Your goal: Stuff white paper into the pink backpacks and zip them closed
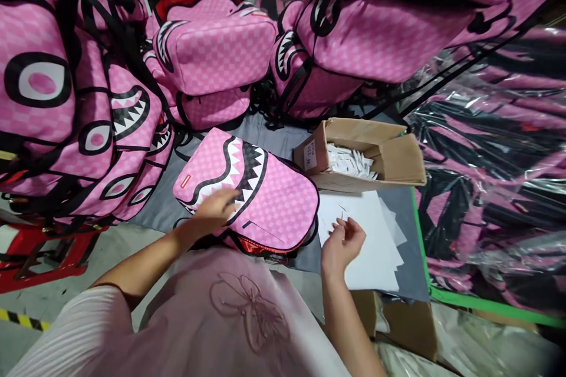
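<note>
In the head view, find the pink backpack [287, 200] lying front up on the grey table [163, 197], close before the body, between stacked bags [95, 138] on the left and an open carton [402, 160] on the right. Note the left hand [216, 209] resting on the backpack's front, across the toothed print, fingers loosely spread and slightly bent, steadying rather than gripping. Note the right hand [342, 241] above the white sheets [375, 259], thumb and fingertips drawn narrow beside thin dark bits [342, 212]; cannot tell whether pinching one.

Judging by looks, expect a fairly light backpack, though impossible to see inside. Expect a smooth, coated-looking face, probably a little slippery under a flat palm; firm enough to keep shape lying down, yet soft enough to dent or fold when squeezed. Hardly fragile, but perhaps prone to creases. Best to take hold along the black-piped edge, not the broad face. Go gently at the side near the body, with red lining [252, 245] showing, likely to gape. For lifting, support from beneath as well.
</note>
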`<state>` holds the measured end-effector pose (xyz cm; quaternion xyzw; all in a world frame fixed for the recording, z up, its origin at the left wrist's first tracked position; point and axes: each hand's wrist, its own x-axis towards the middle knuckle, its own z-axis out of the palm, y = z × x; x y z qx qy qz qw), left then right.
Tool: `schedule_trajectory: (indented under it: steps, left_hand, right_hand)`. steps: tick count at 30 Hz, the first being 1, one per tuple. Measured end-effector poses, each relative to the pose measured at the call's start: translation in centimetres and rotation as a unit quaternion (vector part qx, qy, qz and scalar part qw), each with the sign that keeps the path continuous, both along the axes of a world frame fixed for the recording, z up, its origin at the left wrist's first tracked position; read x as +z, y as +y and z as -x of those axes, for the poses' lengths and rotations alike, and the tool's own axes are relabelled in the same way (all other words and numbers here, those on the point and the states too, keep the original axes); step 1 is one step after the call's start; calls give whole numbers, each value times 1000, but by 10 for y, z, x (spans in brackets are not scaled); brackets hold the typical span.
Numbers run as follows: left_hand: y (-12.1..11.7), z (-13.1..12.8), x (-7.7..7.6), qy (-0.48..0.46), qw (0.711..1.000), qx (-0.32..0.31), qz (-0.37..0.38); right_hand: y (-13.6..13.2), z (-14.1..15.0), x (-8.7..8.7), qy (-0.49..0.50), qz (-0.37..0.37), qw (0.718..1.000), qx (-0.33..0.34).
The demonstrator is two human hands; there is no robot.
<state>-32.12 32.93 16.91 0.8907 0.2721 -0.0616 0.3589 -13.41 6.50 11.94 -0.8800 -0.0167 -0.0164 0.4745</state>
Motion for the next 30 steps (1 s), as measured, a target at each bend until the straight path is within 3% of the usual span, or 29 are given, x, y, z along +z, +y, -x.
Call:
schedule_trajectory:
  steps: [1, 3, 4, 6, 8, 10, 15, 20, 23, 27, 30]
  left_hand:
    - [17, -1, 2, -11, 998, 15, -59]
    - [45, -8, -1, -19, 981, 46, -190]
    - [54, -11, -5, -14, 967, 59, -248]
    - [66, -16, -18, 10, 949, 68, -307]
    - [71, -17, -33, 31, 944, 59, -324]
    - [73, -16, -46, 34, 938, 43, -342]
    - [78, -14, -63, -2, 929, 42, -368]
    - [84, -9, -59, -13, 941, 33, -336]
    - [94, -5, -55, -17, 953, 21, -302]
    - [113, 0, -52, 8, 969, 93, -229]
    - [129, 3, -53, 26, 986, 132, -102]
  right_hand:
    - [0, 15, 7, -59, 22, 998, 12]
    - [13, 50, 13, -98, 101, 975, 170]
    - [26, 69, 13, -79, 157, 945, 277]
    - [59, 100, 4, -6, 305, 845, 440]
    - [93, 119, -8, 50, 452, 751, 478]
    - [118, 123, -19, 63, 515, 722, 457]
    - [129, 114, -23, 32, 544, 741, 393]
    - [116, 120, -21, 6, 570, 771, 284]
    - [111, 125, -25, -11, 584, 772, 252]
    - [110, 132, -28, -15, 585, 769, 258]
    - [114, 135, -27, -17, 586, 772, 245]
